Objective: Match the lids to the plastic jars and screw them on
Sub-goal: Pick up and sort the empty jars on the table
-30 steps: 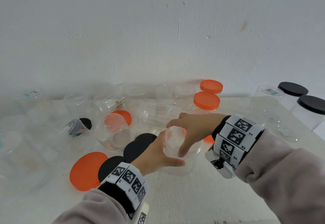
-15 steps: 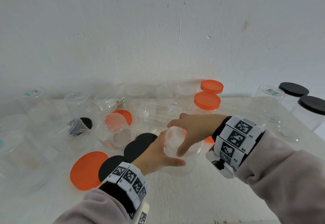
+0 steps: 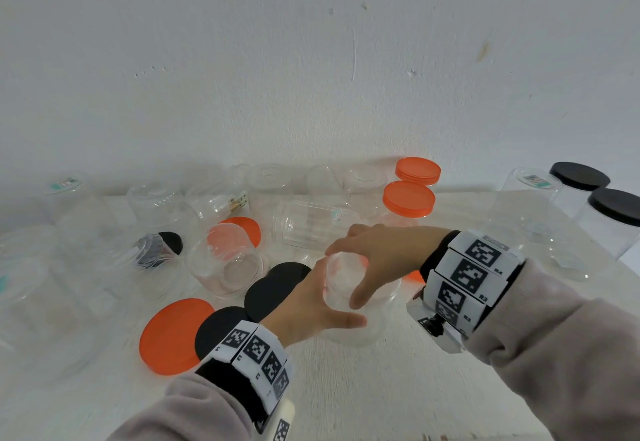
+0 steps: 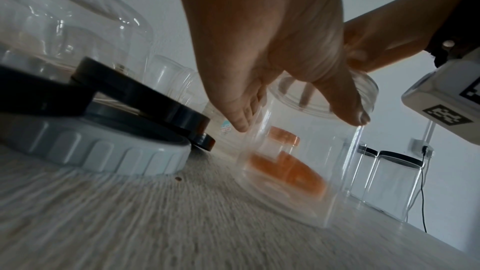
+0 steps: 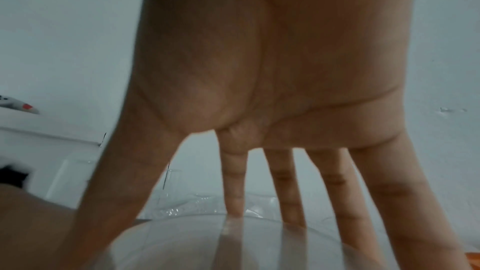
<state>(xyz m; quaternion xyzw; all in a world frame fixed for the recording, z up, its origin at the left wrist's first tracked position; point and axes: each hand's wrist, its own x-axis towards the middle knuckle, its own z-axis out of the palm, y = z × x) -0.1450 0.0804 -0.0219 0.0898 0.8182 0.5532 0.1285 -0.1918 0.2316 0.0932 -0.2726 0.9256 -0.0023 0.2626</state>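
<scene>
A small clear plastic jar [image 3: 363, 326] stands upright on the white table [image 3: 346, 388]. My left hand [image 3: 341, 295] grips its side, thumb in front and fingers behind. From above, my right hand [image 3: 343, 276] holds the clear lid [image 3: 341, 264] on the jar's mouth, fingers spread around the rim. In the left wrist view the jar [image 4: 298, 171] shows an orange lid through its wall, and my left hand [image 4: 298, 122] wraps it. The right wrist view shows my right hand [image 5: 207, 233] with fingertips [image 5: 293, 219] down on the clear lid [image 5: 246, 249].
Loose lids lie left of the jar: a large orange one [image 3: 175, 335] and two black ones [image 3: 221, 328] [image 3: 277, 286]. Several open clear jars crowd the left and back. Two orange-lidded jars [image 3: 408, 200] stand behind, black-lidded jars [image 3: 616, 206] at the far right.
</scene>
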